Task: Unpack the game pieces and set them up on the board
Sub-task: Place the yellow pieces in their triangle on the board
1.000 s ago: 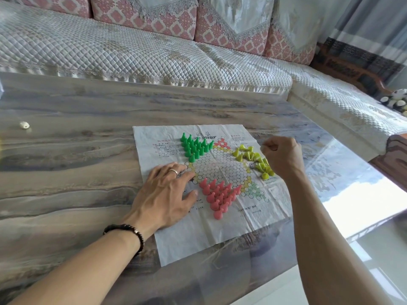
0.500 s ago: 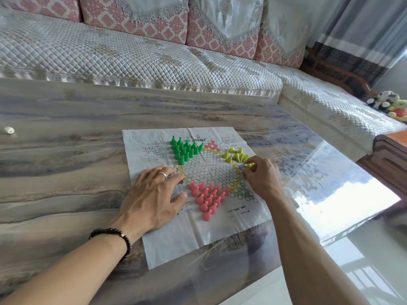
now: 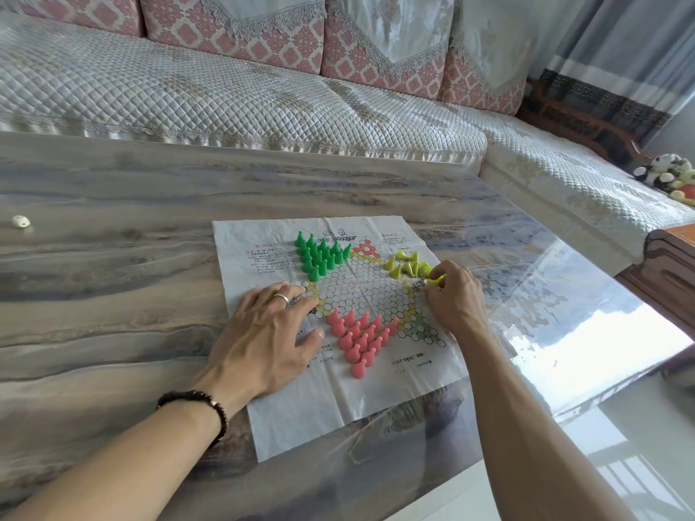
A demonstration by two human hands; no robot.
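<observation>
I see my left hand (image 3: pixel 269 334) flat on the paper board (image 3: pixel 338 332) on the table (image 3: pixel 113 295), right hand (image 3: pixel 453 295) pinching a yellow piece (image 3: pixel 436 280) beside the yellow cluster (image 3: pixel 408 265), sofa (image 3: pixel 225 99) behind

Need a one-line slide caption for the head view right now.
Left hand flat on paper board; right hand pinches a yellow piece beside its group.

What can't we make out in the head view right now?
- Yellow pieces: exact count, since the right hand covers part of the cluster and its grip hides how many it holds.
- Printed text on the paper board: too small to read.
- Board area under the left hand: hidden.
- Small white object on the table: too small to identify.
</observation>
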